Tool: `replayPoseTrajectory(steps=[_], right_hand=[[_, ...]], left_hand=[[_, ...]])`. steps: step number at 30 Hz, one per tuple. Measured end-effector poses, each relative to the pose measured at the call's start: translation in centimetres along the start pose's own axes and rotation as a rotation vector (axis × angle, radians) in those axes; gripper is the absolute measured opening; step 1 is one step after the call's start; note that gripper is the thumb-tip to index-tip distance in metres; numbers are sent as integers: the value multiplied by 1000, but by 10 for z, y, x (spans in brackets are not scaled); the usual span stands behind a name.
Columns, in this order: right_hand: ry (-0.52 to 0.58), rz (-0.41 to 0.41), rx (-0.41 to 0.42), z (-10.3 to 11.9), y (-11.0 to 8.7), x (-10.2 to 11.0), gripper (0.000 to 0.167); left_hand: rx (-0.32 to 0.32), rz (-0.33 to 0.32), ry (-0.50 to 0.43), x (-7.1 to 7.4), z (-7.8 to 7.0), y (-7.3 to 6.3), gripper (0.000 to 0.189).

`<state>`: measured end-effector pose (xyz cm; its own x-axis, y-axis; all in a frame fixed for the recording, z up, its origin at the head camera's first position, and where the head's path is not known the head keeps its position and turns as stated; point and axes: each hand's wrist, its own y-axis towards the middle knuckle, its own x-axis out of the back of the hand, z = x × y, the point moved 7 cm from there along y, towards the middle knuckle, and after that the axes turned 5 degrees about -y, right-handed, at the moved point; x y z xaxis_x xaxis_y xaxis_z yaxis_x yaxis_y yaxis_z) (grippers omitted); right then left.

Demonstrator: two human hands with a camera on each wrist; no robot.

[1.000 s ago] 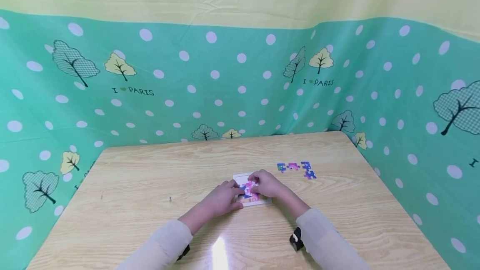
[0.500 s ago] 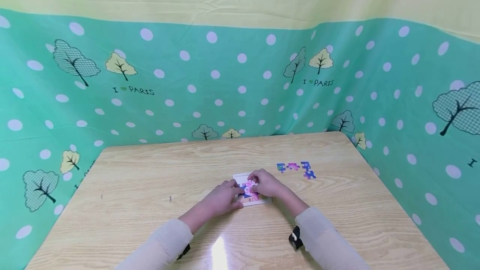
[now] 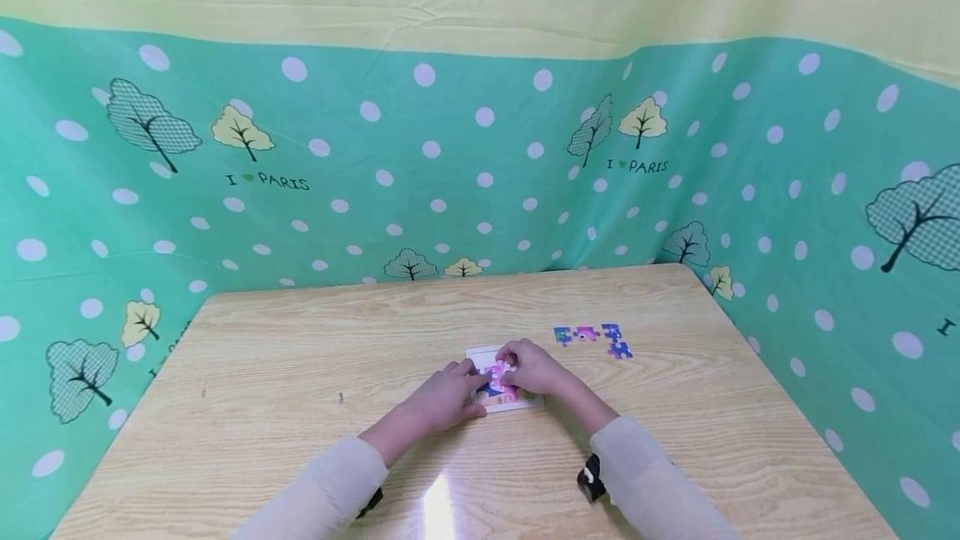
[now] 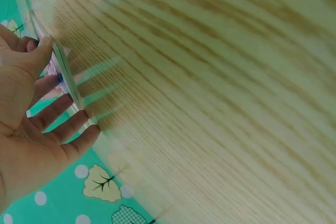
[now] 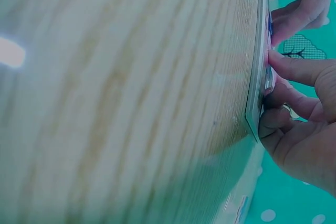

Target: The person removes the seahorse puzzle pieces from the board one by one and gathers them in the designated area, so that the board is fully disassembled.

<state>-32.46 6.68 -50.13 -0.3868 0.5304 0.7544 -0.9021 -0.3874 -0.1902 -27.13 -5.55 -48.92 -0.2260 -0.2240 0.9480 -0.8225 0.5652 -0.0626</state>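
Observation:
A white-bordered jigsaw board [image 3: 480, 352] lies on the table between both hands, its lower part filled with pink, blue and sand-coloured picture. My left hand [image 3: 446, 397] rests at its left side, the thumb against the near edge and the forefinger reaching onto the picture. In the left wrist view, the other fingers [image 4: 76, 124] extend loosely beside the board. From the right, my right hand [image 3: 534, 367] pinches a pink puzzle piece [image 3: 501, 369] between thumb and forefinger, low over the board. The fingers partly hide this piece and its contact with the neighbouring ones.
Several loose puzzle pieces [image 3: 587, 334], blue and pink, lie behind and right of the board. The wooden table [image 3: 300, 332] has a green curtain [image 3: 337, 148] along its back and sides. A small dark mark [image 3: 341, 397] shows left of the hands.
Both hands stay almost in place at the board, with only slight finger motion at the pink puzzle piece. The loose pieces have not moved.

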Motion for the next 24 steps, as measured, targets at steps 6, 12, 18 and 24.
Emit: replayPoseTrajectory(steps=[6,12,18,24], right_hand=[[19,5,-5,1,0,0,28],[37,1,3,2,-1,1,30],[29,-7,5,1,-3,3,29],[38,-15,18,0,-4,3,32]], left_hand=[[4,24,25,-1,-1,2,53],[10,43,28,0,-2,2,53],[9,45,31,2,-3,2,53],[8,44,22,2,-4,2,52]])
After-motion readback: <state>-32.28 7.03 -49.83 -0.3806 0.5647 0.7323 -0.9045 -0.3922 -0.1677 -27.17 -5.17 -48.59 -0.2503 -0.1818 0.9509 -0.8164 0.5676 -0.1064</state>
